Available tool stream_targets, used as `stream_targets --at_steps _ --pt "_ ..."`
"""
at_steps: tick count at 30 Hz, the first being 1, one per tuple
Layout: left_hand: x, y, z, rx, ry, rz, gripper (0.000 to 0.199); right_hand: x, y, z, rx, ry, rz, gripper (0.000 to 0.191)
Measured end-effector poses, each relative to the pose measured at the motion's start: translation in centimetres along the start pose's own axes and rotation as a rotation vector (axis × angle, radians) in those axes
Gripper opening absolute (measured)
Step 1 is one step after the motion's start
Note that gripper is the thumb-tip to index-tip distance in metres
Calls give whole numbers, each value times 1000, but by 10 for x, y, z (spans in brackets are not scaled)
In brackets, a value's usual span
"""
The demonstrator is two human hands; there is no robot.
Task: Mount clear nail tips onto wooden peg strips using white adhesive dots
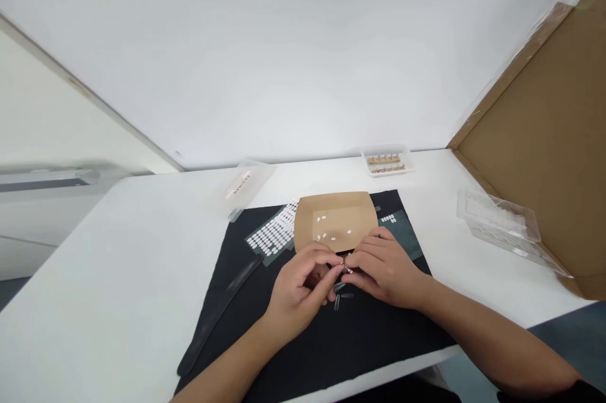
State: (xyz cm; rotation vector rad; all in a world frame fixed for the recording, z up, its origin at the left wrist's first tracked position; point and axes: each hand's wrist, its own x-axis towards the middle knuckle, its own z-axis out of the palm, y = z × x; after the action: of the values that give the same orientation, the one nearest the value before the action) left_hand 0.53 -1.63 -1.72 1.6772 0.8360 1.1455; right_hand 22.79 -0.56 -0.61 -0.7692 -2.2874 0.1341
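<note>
Both hands together; fingers pinched

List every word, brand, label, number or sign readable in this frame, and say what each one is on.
"SIMAN", in red on the frosted plastic bag: the end of a longer word; its first letters are too blurred to be sure of.
Small white patch on the clear plastic box: too small to tell whether it bears print.
No other text can be made out.

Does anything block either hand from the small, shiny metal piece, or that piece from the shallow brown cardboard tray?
Nothing visible blocks the left hand or right hand; fingertips of both meet at the metal piece. Toward the brown tray, only fingers stand between.
</note>
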Motion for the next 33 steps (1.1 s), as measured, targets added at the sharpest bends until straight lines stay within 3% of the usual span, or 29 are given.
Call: stream_targets --at_steps 33 --pt "5 7 -5 231 21 92 6 -3 -3 1 -37 -18 5 26"
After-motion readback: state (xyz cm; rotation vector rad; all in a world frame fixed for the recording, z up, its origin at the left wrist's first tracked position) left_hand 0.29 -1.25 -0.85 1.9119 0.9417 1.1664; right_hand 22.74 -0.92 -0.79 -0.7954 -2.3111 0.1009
